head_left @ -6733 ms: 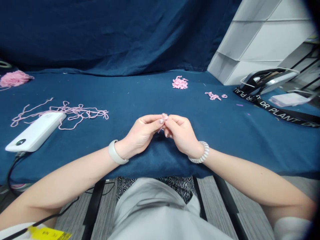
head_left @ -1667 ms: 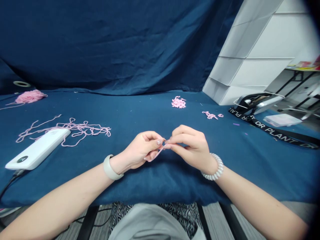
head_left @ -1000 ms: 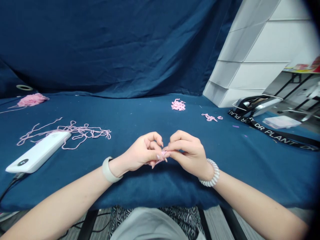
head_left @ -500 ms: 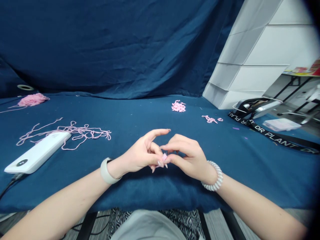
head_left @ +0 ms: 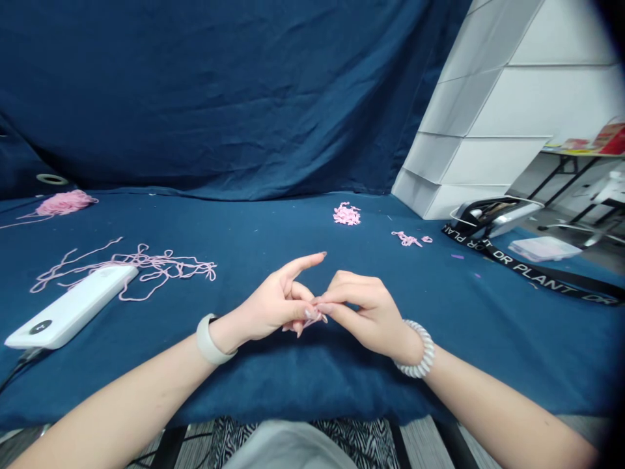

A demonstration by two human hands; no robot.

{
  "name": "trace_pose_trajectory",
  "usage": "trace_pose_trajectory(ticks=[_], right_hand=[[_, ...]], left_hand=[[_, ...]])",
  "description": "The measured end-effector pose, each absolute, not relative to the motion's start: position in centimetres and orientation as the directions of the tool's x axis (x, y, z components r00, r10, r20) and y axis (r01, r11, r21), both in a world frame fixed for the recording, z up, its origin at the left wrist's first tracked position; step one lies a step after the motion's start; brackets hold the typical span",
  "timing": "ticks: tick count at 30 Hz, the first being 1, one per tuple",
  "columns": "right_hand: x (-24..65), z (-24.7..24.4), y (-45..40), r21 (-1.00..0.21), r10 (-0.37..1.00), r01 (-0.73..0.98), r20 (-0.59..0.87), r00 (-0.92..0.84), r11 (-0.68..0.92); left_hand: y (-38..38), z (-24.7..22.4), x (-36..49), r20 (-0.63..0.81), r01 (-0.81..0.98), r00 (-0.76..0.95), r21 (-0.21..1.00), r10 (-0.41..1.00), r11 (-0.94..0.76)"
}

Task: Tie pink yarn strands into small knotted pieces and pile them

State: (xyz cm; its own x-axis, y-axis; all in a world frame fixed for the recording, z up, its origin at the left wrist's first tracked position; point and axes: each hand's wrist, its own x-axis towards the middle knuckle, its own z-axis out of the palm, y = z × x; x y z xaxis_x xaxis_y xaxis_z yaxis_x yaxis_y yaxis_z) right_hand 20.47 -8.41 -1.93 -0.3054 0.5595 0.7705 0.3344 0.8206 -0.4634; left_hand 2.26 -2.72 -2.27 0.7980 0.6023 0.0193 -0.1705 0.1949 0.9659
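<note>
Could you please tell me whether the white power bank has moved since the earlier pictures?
No; the white power bank still lies with its far end at the loose pink yarn.

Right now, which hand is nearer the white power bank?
Left. The left hand is just across the cloth from the power bank; the right hand is farther off, beyond the left.

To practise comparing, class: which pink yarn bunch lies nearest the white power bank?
The loose tangle of long strands, right by the power bank; no other bunch comes as close.
</note>
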Motion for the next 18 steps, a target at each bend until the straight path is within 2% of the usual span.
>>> trace_pose_trajectory(ticks=[4, 9, 12, 18], right_hand=[[20.83, -1.55, -8.26, -0.518, 0.627, 0.386, 0.737, -0.253, 0.764], [21.07, -1.35, -8.24, -0.533, 0.656, 0.421, 0.716, -0.237, 0.734], [20.96, -1.43, -8.26, -0.569, 0.687, 0.412, 0.685, -0.241, 0.712], [20.83, -1.76, -8.21, -0.626, 0.734, 0.398, 0.636, -0.238, 0.671]], left_hand=[[-2.45, -2.46, 2.43, -0.005, -0.187, 0.792, 0.950, 0.611, 0.250], [-2.37, -2.07, 2.18, -0.219, 0.039, 0.849, 0.933, 0.480, 0.358], [-2.50, -1.97, 2.05, -0.299, 0.119, 0.861, 0.905, 0.411, 0.409], [-2.88, -2.53, 2.27, -0.341, 0.103, 0.854, 0.851, 0.393, 0.515]])
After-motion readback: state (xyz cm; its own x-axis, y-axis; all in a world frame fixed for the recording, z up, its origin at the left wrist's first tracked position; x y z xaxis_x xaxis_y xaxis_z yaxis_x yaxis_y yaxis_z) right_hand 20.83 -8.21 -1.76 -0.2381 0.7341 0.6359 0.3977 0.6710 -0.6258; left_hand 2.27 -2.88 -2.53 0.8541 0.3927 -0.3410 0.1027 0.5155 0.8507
